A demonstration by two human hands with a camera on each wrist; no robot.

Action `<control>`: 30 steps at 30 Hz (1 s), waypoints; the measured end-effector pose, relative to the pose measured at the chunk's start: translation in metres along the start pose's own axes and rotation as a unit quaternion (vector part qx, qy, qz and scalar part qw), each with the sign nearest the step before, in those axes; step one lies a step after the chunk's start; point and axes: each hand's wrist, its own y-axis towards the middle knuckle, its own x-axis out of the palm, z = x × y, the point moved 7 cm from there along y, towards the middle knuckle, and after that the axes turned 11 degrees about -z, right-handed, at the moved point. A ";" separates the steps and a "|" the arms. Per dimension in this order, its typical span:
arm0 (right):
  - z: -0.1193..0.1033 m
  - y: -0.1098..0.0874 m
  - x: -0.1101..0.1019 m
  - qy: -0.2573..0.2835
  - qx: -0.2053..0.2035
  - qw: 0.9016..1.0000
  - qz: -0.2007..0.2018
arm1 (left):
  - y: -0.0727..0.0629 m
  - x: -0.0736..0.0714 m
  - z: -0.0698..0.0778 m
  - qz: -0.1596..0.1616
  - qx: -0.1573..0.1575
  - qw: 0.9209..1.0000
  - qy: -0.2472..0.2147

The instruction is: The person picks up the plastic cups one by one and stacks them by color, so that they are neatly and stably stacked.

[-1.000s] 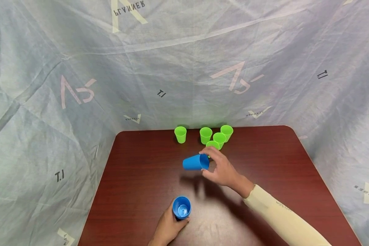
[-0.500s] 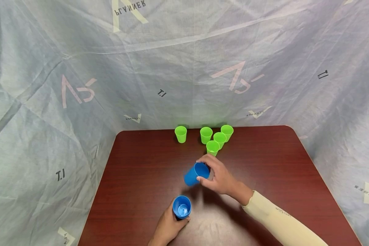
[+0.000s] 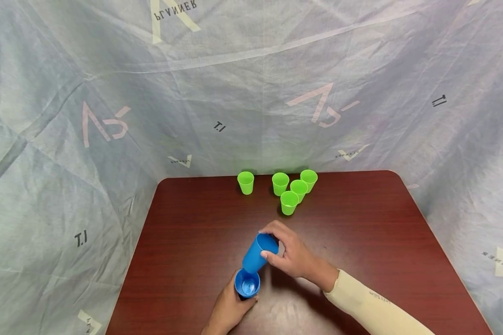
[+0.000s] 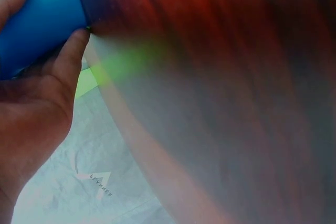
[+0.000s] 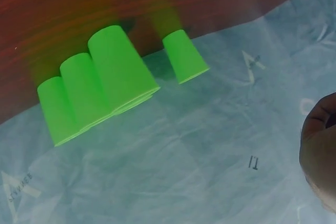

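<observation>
My left hand (image 3: pixel 229 304) grips an upright blue cup (image 3: pixel 248 284) near the front of the table, its open mouth facing up. In the left wrist view the fingers of that hand curl round the blue cup (image 4: pixel 44 22). My right hand (image 3: pixel 293 251) holds a second blue cup (image 3: pixel 255 256) by the rim, between thumb and fingers. This cup is tilted, with its base pointing down and left, right at the mouth of the lower cup. Only part of the right hand (image 5: pixel 320 153) shows at the edge of the right wrist view.
Several green cups stand upright at the back of the brown table (image 3: pixel 184 232). One green cup (image 3: pixel 246 183) stands apart on the left; the others cluster to the right, with a green cup (image 3: pixel 289 203) nearest the hands. A grey printed cloth (image 3: pixel 251 93) hangs behind and at both sides.
My right hand has brought its blue cup down and toward me, turning it from nearly sideways to base-down, up to the lower cup's mouth. The left hand has stayed in place.
</observation>
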 end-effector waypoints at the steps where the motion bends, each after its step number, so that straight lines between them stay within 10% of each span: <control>1: -0.002 0.000 0.001 0.001 -0.004 1.000 0.001 | 0.000 0.000 0.000 -0.001 0.000 1.000 -0.001; 30: -0.016 -0.004 0.036 0.013 -0.042 0.997 -0.063 | 0.003 0.000 0.000 -0.012 0.019 0.999 0.025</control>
